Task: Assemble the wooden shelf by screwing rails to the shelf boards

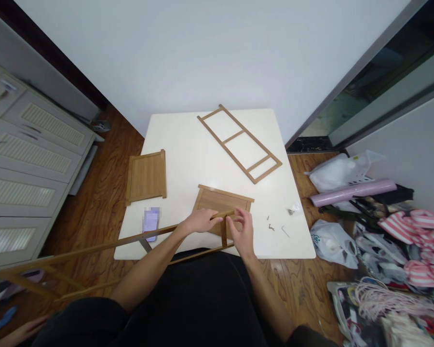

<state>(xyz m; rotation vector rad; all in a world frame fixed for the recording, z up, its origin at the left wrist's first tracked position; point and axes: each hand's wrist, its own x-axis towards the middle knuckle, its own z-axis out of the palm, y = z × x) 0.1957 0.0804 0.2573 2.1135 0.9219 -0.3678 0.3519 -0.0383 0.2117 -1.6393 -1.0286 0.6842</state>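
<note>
1. While the upper rail of a long wooden frame (126,240) is held near its end in the head view, the fingers of the left hand (201,220) are seen closed around it; by the right hand (243,231), the rail's end is met with bent thumb and fingertips, though whether they are clamped cannot be told
2. From the fingers, the frame is extended leftward under the left forearm, past the edge of the white table (177,135)
3. Just beneath and beyond the fingers, a wooden panel (217,197) is partly covered; farther beyond, to the right, an open rectangular frame (233,136) is laid flat
4. To the left of the fingers, a second panel (147,177) and, nearer the body, a phone (151,224) can be seen
5. To their right, small screws (271,227), a hex key (285,231) and a little plastic bag (294,208) are spread
</note>
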